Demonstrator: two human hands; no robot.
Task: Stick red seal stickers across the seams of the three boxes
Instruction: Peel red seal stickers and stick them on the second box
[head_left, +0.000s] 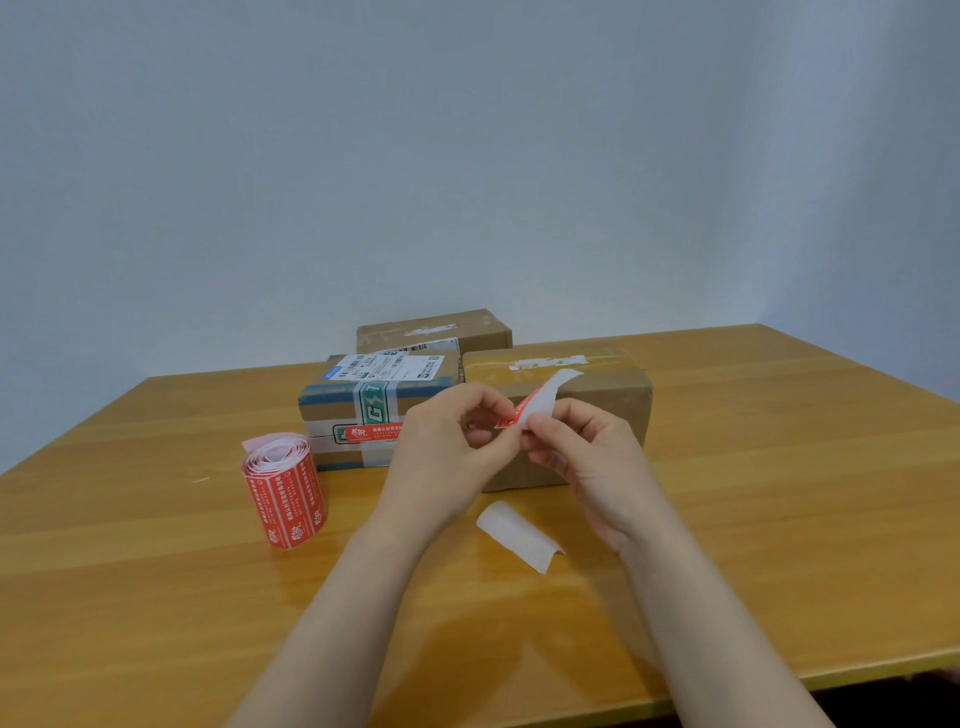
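Both hands raised mid-table, just in front of the boxes, for peeling. Left hand (452, 441) pinched on the red sticker (511, 415); right hand (582, 447) pinched on its white backing (545, 397), probably to split the two. Roll (283, 488) stood near the left edge, within reach. Spent backing strip (519, 535) dropped toward the near edge. Left box (374, 410) already sealed in red across its front seam; right box (561, 415) and far box (434, 330) apparently bare. Fingertips overlapping, exact contact unclear; sticker print unreadable.
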